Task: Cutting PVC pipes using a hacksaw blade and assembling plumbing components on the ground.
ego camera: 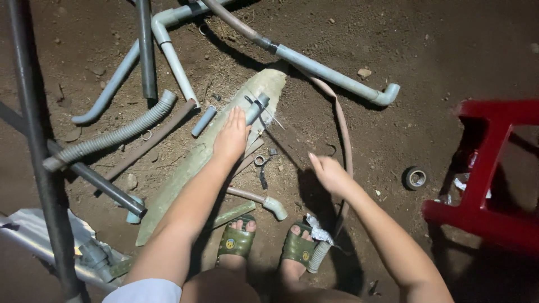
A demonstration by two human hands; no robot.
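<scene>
**Operator:** Currently, where is the left hand (231, 137)?

**Inspector:** It lies flat on the long pale green curved sheet (196, 163) on the dirt ground (426, 50), fingers stretched toward the short grey pipe fitting (256, 108) near the sheet's upper end. The fingertips touch or nearly touch the fitting; I cannot tell which. Its grip is spread, enclosing nothing.

**Operator:** And the right hand (330, 174)?

**Inspector:** It hovers above the ground beside the thin brown hose (343, 129), loosely open and empty.

**Operator:** Hazards?

**Inspector:** Three, as a judgement.

1. The fitting sits on a curved surface. A push from the open palm could roll it off into the dirt, among the small ring (259, 160) and other loose parts.
2. The sheet's edge looks ragged near the fitting; a hand sliding along it could be cut.
3. The feet in green sandals (236, 241) stand amid an elbow pipe (264, 201) and a corrugated hose (112, 137). A shift of weight could cause a stumble.

**Operator:** Lighting?

**Inspector:** Narrow; the edges are dark, so small parts could be lost.
</scene>
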